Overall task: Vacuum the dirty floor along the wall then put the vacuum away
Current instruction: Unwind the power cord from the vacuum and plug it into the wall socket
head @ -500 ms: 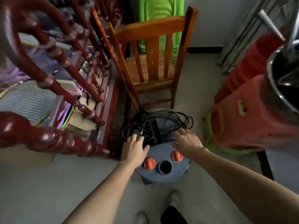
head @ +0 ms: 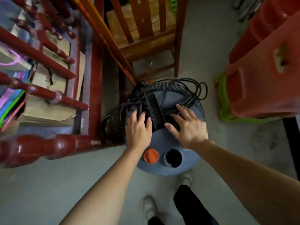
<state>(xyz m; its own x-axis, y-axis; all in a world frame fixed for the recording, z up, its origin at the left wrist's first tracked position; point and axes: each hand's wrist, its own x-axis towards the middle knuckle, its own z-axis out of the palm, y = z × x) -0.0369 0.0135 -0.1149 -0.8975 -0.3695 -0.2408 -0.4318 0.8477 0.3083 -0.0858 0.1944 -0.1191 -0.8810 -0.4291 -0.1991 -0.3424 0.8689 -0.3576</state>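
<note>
Head view: our left hand [head: 138, 129] and right hand [head: 190, 127] lie flat, fingers straight, gripping nothing, on the round grey canister vacuum [head: 162, 142], which sits on the floor [head: 211, 62] before the brown wooden chair [head: 146, 44]. We judge it bulky and rigid. Its black top handle [head: 154, 111] suits lifting, though the loose black cord [head: 201, 90] may slip.

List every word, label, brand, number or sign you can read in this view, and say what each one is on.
No text can be read anywhere in this view.
On the vacuum, the grey top and the orange knob show no lettering.
On the cardboard boxes, the faces are plain, with no print visible.
The colourful items at the left edge are too blurred to tell whether they bear print.
</note>
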